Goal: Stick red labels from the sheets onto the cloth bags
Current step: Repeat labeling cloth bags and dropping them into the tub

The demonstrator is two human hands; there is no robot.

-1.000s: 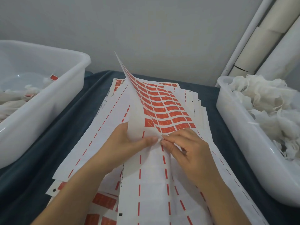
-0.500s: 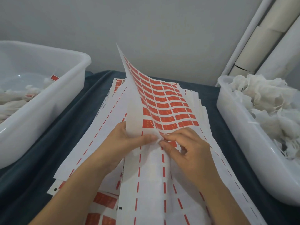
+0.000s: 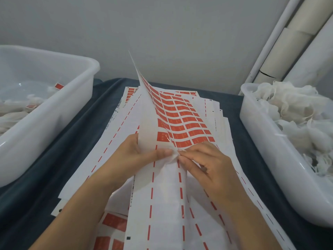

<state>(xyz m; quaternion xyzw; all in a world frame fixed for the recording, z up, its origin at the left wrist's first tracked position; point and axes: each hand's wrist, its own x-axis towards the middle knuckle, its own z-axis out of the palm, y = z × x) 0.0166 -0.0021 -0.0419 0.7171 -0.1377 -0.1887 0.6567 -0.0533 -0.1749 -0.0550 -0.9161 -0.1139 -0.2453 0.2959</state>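
Since a second ago: little change. The label sheet (image 3: 176, 121) has curled slightly more upright, its raised corner standing a touch taller; more red rows show on its curved face than before. Both hands stay at the same spot on the sheet.

Left hand (image 3: 137, 156): fingers behind the lifted sheet, thumb pressed across its front, pinching the paper. Right hand (image 3: 207, 163): fingers curled, thumb and forefinger tips nipped together at the sheet's crease, just beside the left thumb. Whether a red label (image 3: 163, 137) is already between those tips cannot be told.

Sheet: thin, glossy white backing, bent in a wave, carrying a grid of small red rectangles. The near half is stripped, leaving only dashed red lines on bare paper. It lies on top of a loose stack of sheets (image 3: 115, 127), flat, white, some with red rectangles at the near edge.

Under the stack: a dark blue cloth (image 3: 75, 134), soft, matte, wrinkled.

Right tub (image 3: 266, 152): translucent white plastic, rounded rim, heaped with cloth bags (image 3: 295, 112), off-white, gauzy, crumpled, frayed. Left tub (image 3: 59, 98): same plastic; in it more pale bags, a few showing red labels.

Behind right: pale cardboard tubes (image 3: 292, 38) leaning on the grey wall.
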